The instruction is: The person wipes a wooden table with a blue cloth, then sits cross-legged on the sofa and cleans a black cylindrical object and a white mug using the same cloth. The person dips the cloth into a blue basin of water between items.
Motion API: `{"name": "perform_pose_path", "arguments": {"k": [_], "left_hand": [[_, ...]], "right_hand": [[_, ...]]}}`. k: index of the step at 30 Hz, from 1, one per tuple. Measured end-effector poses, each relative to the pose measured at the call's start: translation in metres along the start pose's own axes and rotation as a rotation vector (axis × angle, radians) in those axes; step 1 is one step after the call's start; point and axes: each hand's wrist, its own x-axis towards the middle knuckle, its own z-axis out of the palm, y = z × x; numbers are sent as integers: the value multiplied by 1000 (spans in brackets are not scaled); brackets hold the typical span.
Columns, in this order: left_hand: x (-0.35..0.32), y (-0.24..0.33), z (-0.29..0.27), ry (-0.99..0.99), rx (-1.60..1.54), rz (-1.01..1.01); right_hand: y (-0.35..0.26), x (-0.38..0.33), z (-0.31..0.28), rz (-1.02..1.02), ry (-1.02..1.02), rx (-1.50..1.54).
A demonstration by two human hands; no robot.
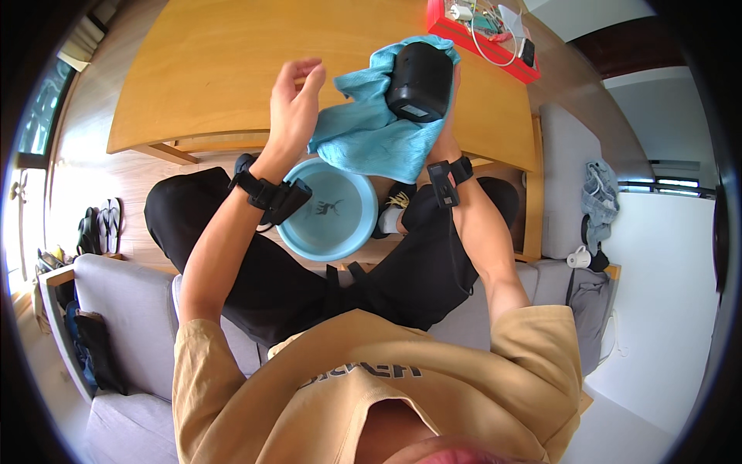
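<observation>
My right hand (447, 135) grips a black cylindrical object (420, 81), wrapped partly in a light blue cloth (371, 131) that drapes down below it. My left hand (295, 104) is raised beside the cloth with fingers apart, holding nothing and just left of the cloth's edge. Both wrists carry black strapped devices. Below the hands, a light blue basin (328, 209) sits on the floor between my legs.
A wooden table (209, 69) lies ahead, with a red tray (483, 39) of cables and small items at its far right. I sit on a grey sofa (131, 309). Sandals (104, 224) lie on the floor at left. A white mug (578, 257) stands at right.
</observation>
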Motion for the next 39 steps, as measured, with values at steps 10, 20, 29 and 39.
{"name": "perform_pose_path", "arguments": {"k": [10, 20, 29, 39], "left_hand": [[-8, -73, 33, -515, -133, -61], [-30, -12, 48, -361, -462, -72], [-8, 9, 41, -115, -271, 108], [-2, 15, 40, -123, -206, 128]], "right_hand": [[18, -31, -90, -109, -448, -41], [-9, -9, -35, 184, -190, 202], [50, -8, 42, -452, 68, -859], [58, -1, 66, -625, 237, -881]]}}
